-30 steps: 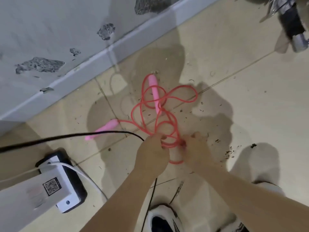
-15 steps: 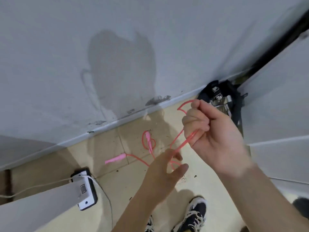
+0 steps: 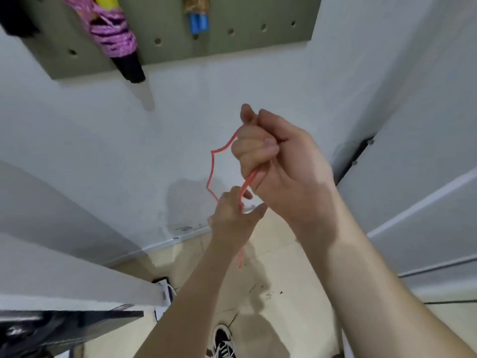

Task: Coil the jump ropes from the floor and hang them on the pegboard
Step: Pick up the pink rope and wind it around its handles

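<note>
Right hand (image 3: 278, 161) is up at approx 1 o'clock of frame centre, closed in a fist round the pink rope (image 3: 212, 166). At least two strands leave the bottom of the fist. Left hand (image 3: 232, 218) sits just below, at its 7 o'clock, fingers curled round the same strands w/ thumb sticking out; that grip looks loose. A kinked loop bows out at 9 o'clock of the right hand, and a short tail hangs under the left hand toward the floor (image 3: 284, 267). Rope handles aren't in view, so can't tell if they're off the ground.

Coiling looks barely begun; only one loop shows.

Risks from here:
- Rope is thin and kinky, so loops prob. come out uneven and cross each other, leading to tangles when more is drawn up.
- Loose left grip could let strands slip through, and the loop opens.
- If the hanging part drags or a handle snags near the shoe (image 3: 223, 342), a tug could pull strands out of the fist.
- Pegboard (image 3: 247, 11) at 12 o'clock already carries a purple rope (image 3: 113, 34) and blue handles (image 3: 198, 21); a sloppy coil may catch on them or slide off a peg.
</note>
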`<state>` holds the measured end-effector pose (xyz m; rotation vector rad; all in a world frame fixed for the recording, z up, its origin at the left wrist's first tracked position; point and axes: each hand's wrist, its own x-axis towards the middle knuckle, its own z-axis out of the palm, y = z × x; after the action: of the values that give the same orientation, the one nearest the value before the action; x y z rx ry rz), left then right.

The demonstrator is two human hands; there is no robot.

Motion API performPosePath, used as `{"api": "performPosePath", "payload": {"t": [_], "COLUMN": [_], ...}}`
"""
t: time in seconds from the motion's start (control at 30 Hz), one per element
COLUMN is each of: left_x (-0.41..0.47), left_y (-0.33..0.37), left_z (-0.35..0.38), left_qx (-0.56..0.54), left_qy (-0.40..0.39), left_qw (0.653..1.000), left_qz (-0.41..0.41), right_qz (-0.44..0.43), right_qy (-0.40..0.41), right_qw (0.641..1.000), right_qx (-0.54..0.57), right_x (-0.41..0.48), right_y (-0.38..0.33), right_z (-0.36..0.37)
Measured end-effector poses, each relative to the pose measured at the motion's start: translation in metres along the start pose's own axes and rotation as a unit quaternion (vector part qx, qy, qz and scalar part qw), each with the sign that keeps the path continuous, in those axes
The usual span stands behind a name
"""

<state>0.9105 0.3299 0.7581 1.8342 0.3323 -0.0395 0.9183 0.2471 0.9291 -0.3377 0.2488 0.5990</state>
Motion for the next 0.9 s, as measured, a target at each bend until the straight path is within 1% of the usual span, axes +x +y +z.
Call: {"api": "performPosePath", "payload": {"t": [0.03, 0.07, 0.1, 0.13, 0.17, 0.2, 0.23, 0.27, 0.3, 0.37, 0.4, 0.43, 0.47, 0.5, 0.53, 0.57, 0.6, 0.63, 0.67, 0.7, 0.73, 0.77, 0.8, 0.83, 0.87, 0.9], "left_x": [-0.008, -0.013, -0.019, -0.030, -0.043, -0.059, -0.078, -0.097, -0.110, -0.132, -0.142, -0.154, -0.166, -0.181, -0.197, -0.211, -0.222, -0.232, -0.241, -0.250, -0.257, -0.263, -0.267, -0.269, -0.270, -0.271], "left_y": [0.004, 0.000, -0.003, 0.001, 0.007, 0.013, 0.023, 0.030, 0.030, 0.028, 0.033, 0.043, 0.049, 0.057, 0.064, 0.068, 0.068, 0.068, 0.067, 0.068, 0.070, 0.077, 0.088, 0.100, 0.115, 0.133], "left_z": [-0.009, -0.011, -0.010, -0.011, -0.009, -0.005, -0.002, -0.001, -0.002, -0.012, -0.017, -0.021, -0.022, -0.018, -0.010, 0.000, 0.012, 0.024, 0.035, 0.042, 0.044, 0.040, 0.033, 0.022, 0.011, 0.000], "left_qx": [-0.007, -0.022, -0.048, -0.056, -0.082, -0.083, -0.090, -0.057, -0.016, 0.040, 0.035, -0.015, -0.047, -0.069, -0.042, -0.018, -0.013, -0.037, -0.077, -0.127, -0.187, -0.256, -0.328, -0.393, -0.445, -0.486], "left_qy": [0.039, 0.060, 0.058, 0.044, 0.027, 0.049, 0.078, 0.146, 0.224, 0.315, 0.286, 0.202, 0.078, -0.041, -0.144, -0.206, -0.231, -0.251, -0.272, -0.278, -0.272, -0.261, -0.257, -0.252, -0.243, -0.233], "left_qw": [0.999, 0.998, 0.997, 0.997, 0.996, 0.994, 0.990, 0.982, 0.967, 0.939, 0.951, 0.976, 0.995, 0.997, 0.989, 0.978, 0.973, 0.967, 0.959, 0.951, 0.942, 0.928, 0.906, 0.882, 0.860, 0.842], "left_qz": [0.007, -0.001, 0.010, 0.002, 0.023, 0.055, 0.078, 0.103, 0.118, 0.133, 0.117, 0.083, 0.046, 0.019, 0.008, 0.007, 0.009, -0.003, -0.024, -0.041, -0.056, -0.069, -0.074, -0.067, -0.051, -0.029], "right_qz": [0.004, 0.013, 0.030, 0.049, 0.066, 0.077, 0.080, 0.086, 0.097, 0.122, 0.139, 0.154, 0.164, 0.171, 0.177, 0.181, 0.184, 0.180, 0.173, 0.140, 0.075, -0.001, -0.055, -0.074, -0.060, -0.033], "right_qy": [-0.014, -0.032, -0.059, -0.087, -0.106, -0.126, -0.147, -0.172, -0.199, -0.243, -0.261, -0.276, -0.288, -0.298, -0.312, -0.322, -0.330, -0.332, -0.331, -0.308, -0.259, -0.206, -0.167, -0.137, -0.122, -0.118], "right_qw": [1.000, 0.999, 0.998, 0.995, 0.991, 0.986, 0.981, 0.974, 0.967, 0.952, 0.944, 0.936, 0.930, 0.925, 0.918, 0.912, 0.907, 0.906, 0.905, 0.912, 0.918, 0.917, 0.915, 0.920, 0.937, 0.957], "right_qx": [0.002, 0.003, 0.000, -0.014, -0.046, -0.079, -0.102, -0.118, -0.129, -0.140, -0.148, -0.155, -0.159, -0.163, -0.167, -0.178, -0.186, -0.192, -0.201, -0.233, -0.290, -0.342, -0.364, -0.359, -0.323, -0.262], "right_x": [-0.016, -0.032, -0.048, -0.064, -0.080, -0.097, -0.113, -0.129, -0.145, -0.172, -0.183, -0.193, -0.201, -0.208, -0.212, -0.216, -0.219, -0.222, -0.222, -0.220, -0.218, -0.212, -0.202, -0.194, -0.187, -0.183], "right_y": [-0.004, -0.004, 0.000, 0.006, 0.010, 0.011, 0.011, 0.009, 0.005, -0.006, -0.012, -0.017, -0.020, -0.021, -0.021, -0.020, -0.019, -0.017, -0.015, -0.015, -0.019, -0.024, -0.030, -0.034, -0.033, -0.027], "right_z": [0.009, 0.014, 0.019, 0.025, 0.032, 0.039, 0.044, 0.048, 0.051, 0.051, 0.049, 0.049, 0.048, 0.048, 0.048, 0.048, 0.048, 0.049, 0.051, 0.052, 0.051, 0.046, 0.034, 0.019, -0.002, -0.026]}}
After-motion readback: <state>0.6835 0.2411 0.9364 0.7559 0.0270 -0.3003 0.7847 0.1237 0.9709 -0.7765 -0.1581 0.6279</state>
